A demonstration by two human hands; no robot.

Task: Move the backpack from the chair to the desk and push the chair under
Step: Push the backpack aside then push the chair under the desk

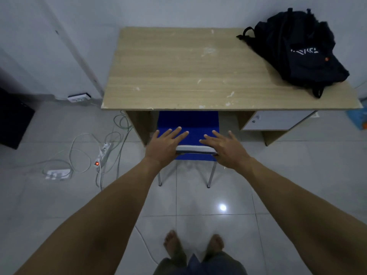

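Observation:
A black backpack lies on the far right corner of the light wooden desk. The blue chair stands in the knee space, its seat partly under the desktop and its metal legs on the tiles outside. My left hand rests flat on the left end of the chair's backrest top with fingers spread. At the right end of that backrest my right hand lies flat too, fingers apart. Neither hand closes around anything.
A power strip with a lit red switch and tangled white cables lie on the tiled floor left of the desk. A white cabinet door sits under the desk's right side. A dark object stands at far left. My bare feet are behind the chair.

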